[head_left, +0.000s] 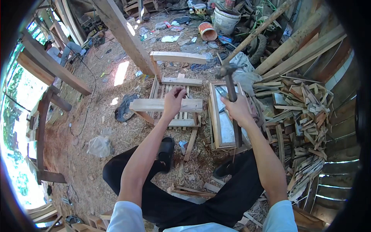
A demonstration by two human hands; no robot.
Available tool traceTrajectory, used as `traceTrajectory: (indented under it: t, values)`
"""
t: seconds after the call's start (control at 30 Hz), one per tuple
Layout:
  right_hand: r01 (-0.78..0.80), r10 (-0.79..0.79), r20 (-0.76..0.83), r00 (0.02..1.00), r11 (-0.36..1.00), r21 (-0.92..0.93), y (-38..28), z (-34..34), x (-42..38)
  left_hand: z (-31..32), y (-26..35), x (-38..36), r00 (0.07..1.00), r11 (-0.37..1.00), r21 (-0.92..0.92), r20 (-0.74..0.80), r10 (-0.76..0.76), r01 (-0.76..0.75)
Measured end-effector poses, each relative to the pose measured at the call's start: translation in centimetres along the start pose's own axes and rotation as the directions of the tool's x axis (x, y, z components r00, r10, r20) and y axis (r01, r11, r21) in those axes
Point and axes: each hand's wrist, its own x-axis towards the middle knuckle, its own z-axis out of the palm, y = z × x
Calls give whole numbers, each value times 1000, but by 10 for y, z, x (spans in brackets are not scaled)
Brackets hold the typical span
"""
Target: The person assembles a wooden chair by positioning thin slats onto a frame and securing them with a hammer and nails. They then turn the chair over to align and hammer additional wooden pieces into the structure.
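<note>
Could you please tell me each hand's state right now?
Left hand: curled; cannot tell whether it holds anything.
Right hand: closed, holding the hammer.

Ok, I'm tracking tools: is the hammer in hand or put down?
In hand: the right hand holds the hammer by its handle.

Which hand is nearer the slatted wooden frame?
Left. The left hand is over the wooden frame; the right hand is off to its right, holding a hammer.
</note>
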Motion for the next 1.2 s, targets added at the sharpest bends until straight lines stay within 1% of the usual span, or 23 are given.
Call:
traceTrajectory:
  t: [0.1,0.13,0.2,0.23,0.3,0.33,0.4,0.43,0.47,0.5,0.53,0.6,0.63,0.67,0.73,0.83,0.87,0.97,1.03,1.1,1.13,1.17,1.2]
  values:
    - [-121,125,40,991,988,-94,26,10,20,2,-17,8,1000,999,31,15,14,-14]
    - [-154,159,2,987,960,-233,30,11,23,3,-15,11,1000,999,32,14,6,-6]
    - [-54,80,68,994,946,-321,36,6,30,1,-17,13,1000,999,30,-4,-17,17]
    - [5,39,112,993,931,-365,37,7,35,1,-23,17,1000,998,55,-3,12,-12]
    - [-45,81,131,988,965,-257,41,17,39,-1,-33,17,999,993,107,1,52,-51]
    - [-76,106,141,984,976,-203,43,21,39,-2,-37,15,997,969,234,12,74,-75]
    - [-250,244,177,953,968,11,49,30,46,0,-39,14,991,873,469,55,121,-133]
    - [-337,310,204,929,934,116,51,35,48,3,-36,12,992,848,516,39,121,-124]
    - [-394,364,190,912,907,150,53,38,48,8,-33,11,992,820,561,20,123,-113]
    - [-386,360,191,913,914,125,51,39,45,12,-33,10,991,789,606,0,131,-104]
    - [-374,352,192,916,922,97,48,36,41,14,-33,10,979,781,603,-2,204,-161]
    - [-346,330,181,926,936,66,37,36,33,12,-30,13,993,866,491,-8,119,-99]
    - [-284,270,169,948,957,59,39,40,33,11,-30,11,998,900,431,-4,70,-62]
    - [-219,208,160,965,974,54,44,47,35,10,-30,16,999,965,259,4,51,-50]
    - [-146,129,172,977,985,90,53,61,35,3,-34,21,999,996,-94,35,0,3]
    - [-120,119,91,989,993,5,57,81,38,-11,-28,19,945,977,-135,306,-118,165]
    - [-107,108,50,993,994,-11,58,87,37,-11,-34,22,959,980,-171,281,-47,98]
    - [-101,100,-12,995,992,-72,53,93,35,-11,-34,17,960,997,-37,274,-56,69]
    - [-112,117,49,992,990,-91,60,93,43,-9,-40,17,958,995,-58,278,-68,87]
    - [-135,141,57,988,986,-97,66,92,49,-6,-40,21,958,990,-90,274,-78,106]
    - [-102,103,6,995,985,-138,69,94,51,-5,-39,21,959,986,-107,270,-91,124]
    - [-117,120,18,993,986,-116,74,93,53,-4,-39,18,957,982,-123,269,-109,146]
    - [-132,136,30,990,987,-94,65,91,48,-3,-40,18,962,988,-75,248,-114,137]
